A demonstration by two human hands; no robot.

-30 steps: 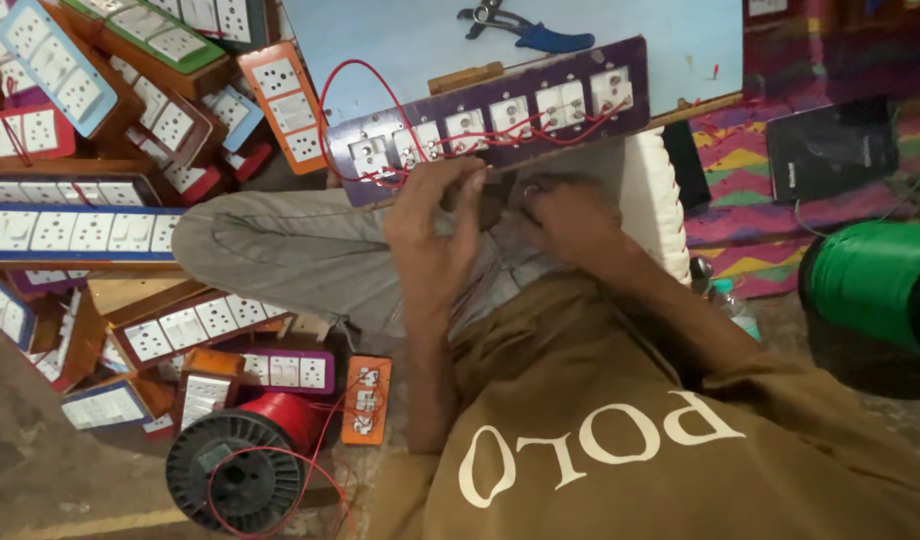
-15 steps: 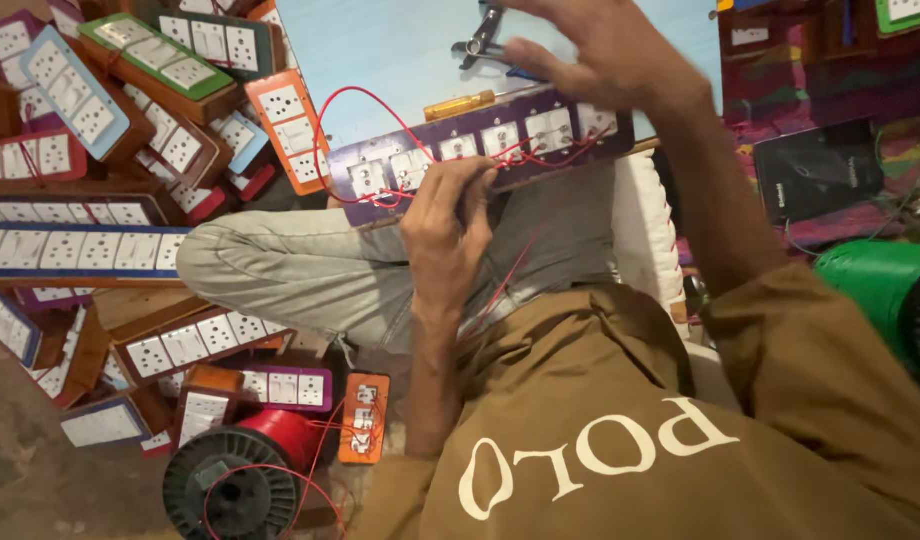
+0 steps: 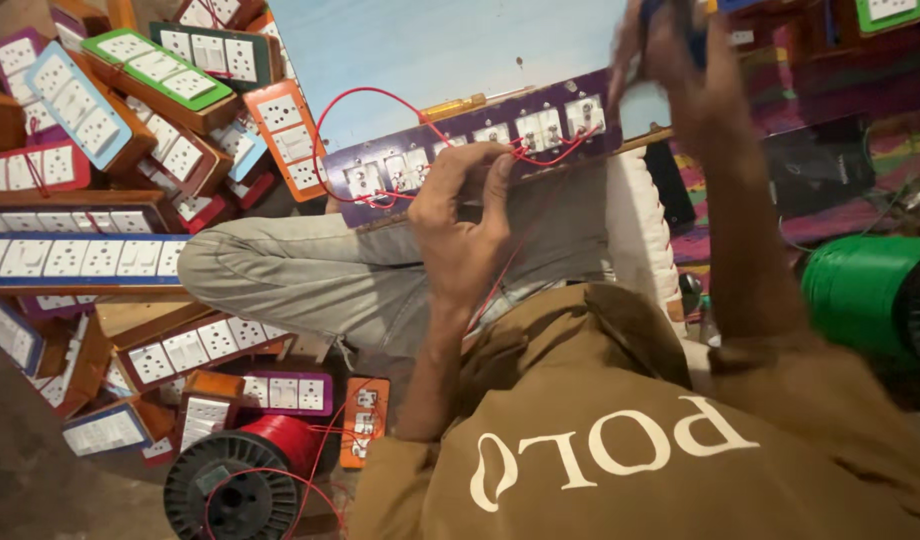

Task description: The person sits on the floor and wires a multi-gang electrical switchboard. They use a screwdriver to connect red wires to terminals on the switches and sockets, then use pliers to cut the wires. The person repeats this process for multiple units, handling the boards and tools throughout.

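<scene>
Across our lap: purple switch board (image 3: 480,150), long, tilted, fitted w/ white sockets, red wire (image 3: 380,100) looped over it.

Changed since a sec ago: our right hand (image 3: 680,70) left the board, now raised above its right end, blurred; grip can't be told. Judged: board work paused on that side.

Left hand (image 3: 465,225): wrist bent, fingers pinched on red wire at board's edge.

Left of that grip: stacked switch boards (image 3: 130,90). Below it: red wire spool (image 3: 250,480). Far right: green spool (image 3: 865,300).

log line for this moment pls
left hand pinching red wire on purple board | right hand raised, holding blurred tool | board on lap
</scene>
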